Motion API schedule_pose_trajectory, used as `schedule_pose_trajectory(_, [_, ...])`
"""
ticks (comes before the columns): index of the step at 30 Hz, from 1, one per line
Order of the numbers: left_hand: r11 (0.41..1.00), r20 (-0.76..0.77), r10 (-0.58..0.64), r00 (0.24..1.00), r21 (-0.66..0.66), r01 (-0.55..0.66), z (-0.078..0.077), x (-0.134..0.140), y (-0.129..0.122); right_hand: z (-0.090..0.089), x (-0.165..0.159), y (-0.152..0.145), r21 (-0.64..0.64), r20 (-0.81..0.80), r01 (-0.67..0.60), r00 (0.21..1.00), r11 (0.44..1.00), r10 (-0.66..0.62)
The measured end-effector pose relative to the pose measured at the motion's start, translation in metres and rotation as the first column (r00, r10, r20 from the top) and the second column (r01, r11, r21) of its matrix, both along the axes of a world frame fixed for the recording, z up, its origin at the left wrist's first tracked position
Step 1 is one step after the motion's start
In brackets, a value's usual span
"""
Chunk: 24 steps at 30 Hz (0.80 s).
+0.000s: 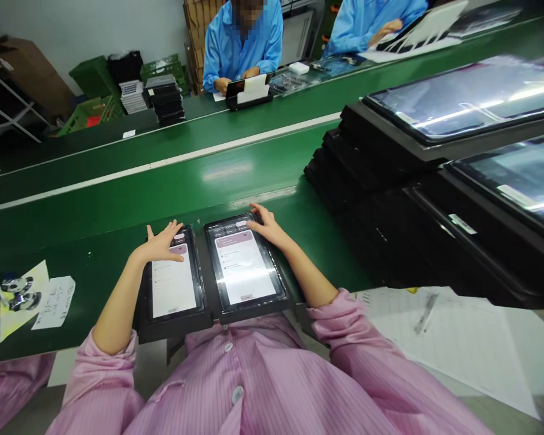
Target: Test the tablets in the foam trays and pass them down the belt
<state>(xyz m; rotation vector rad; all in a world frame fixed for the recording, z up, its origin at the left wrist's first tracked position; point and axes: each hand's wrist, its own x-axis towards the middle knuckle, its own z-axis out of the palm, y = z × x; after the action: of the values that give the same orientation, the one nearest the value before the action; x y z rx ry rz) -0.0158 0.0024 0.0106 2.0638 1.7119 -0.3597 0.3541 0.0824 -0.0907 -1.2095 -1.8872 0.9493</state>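
Green workbench (136,184), right tablet (243,269) alight

Just left of the right tablet lies the left tablet (174,289), the left hand (159,246) over it, fingers wide; at the right tablet's upper right corner is the right hand (269,229), fingers spread; whether fingertips press, I cannot tell; beyond the right tablet is a person in blue (214,48); right of it rise stacked black devices (367,166).

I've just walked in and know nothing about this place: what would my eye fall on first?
Probably the two lit screens, the left tablet and the right tablet, side by side before the wearer, with the left hand and right hand over their upper parts. Next, the stack of black trays at right, topped by a glossy screen. Beyond the green work surface, someone in a blue jacket sits near the top centre.
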Motion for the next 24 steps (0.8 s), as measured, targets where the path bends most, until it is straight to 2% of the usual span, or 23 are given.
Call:
schedule_pose_trajectory(2, [0.999,0.007,0.018,1.000,0.033,-0.018,-0.002,-0.001,0.001,-0.001,0.001,-0.008,0.022,0.087,-0.104,0.991,0.994,0.102])
schedule_pose_trajectory(4, [0.997,0.039,0.023,0.999,0.069,-0.026,-0.003,-0.003,0.006,-0.001,0.001,-0.013,0.052,0.113,-0.141,0.984,0.989,0.134])
schedule_pose_trajectory(6, [0.994,0.097,0.018,0.995,0.102,-0.028,-0.004,-0.007,0.013,-0.002,-0.001,-0.011,0.054,0.037,-0.069,0.997,0.996,0.067])
schedule_pose_trajectory(8, [0.987,0.143,0.029,0.989,0.152,-0.051,-0.005,-0.008,0.020,-0.005,-0.004,-0.005,0.016,-0.114,0.058,0.992,0.998,-0.056])
schedule_pose_trajectory(10, [0.970,0.144,0.067,0.987,0.224,-0.098,-0.007,-0.005,0.023,-0.010,-0.005,-0.001,-0.054,-0.251,0.165,0.952,0.985,-0.173])
schedule_pose_trajectory(12, [0.954,0.135,0.108,0.985,0.264,-0.141,-0.009,0.000,0.019,-0.014,-0.002,-0.003,-0.090,-0.314,0.223,0.919,0.971,-0.240])
schedule_pose_trajectory(14, [0.960,0.138,0.101,0.985,0.244,-0.133,-0.011,0.005,0.010,-0.018,0.003,-0.013,-0.094,-0.307,0.232,0.918,0.968,-0.249])
schedule_pose_trajectory(18, [0.981,0.075,0.005,0.997,0.193,-0.019,-0.012,0.007,-0.008,-0.024,0.010,-0.041,-0.066,-0.207,0.134,0.968,0.989,-0.145])
schedule_pose_trajectory(21, [0.987,0.033,-0.022,0.999,0.160,0.016,-0.009,0.004,-0.010,-0.027,0.010,-0.050,-0.028,-0.117,0.092,0.989,0.995,-0.095])
schedule_pose_trajectory(24, [0.994,0.025,-0.057,0.998,0.093,0.054,-0.004,0.001,-0.007,-0.028,0.010,-0.049,-0.066,-0.107,0.069,0.991,0.995,-0.076])
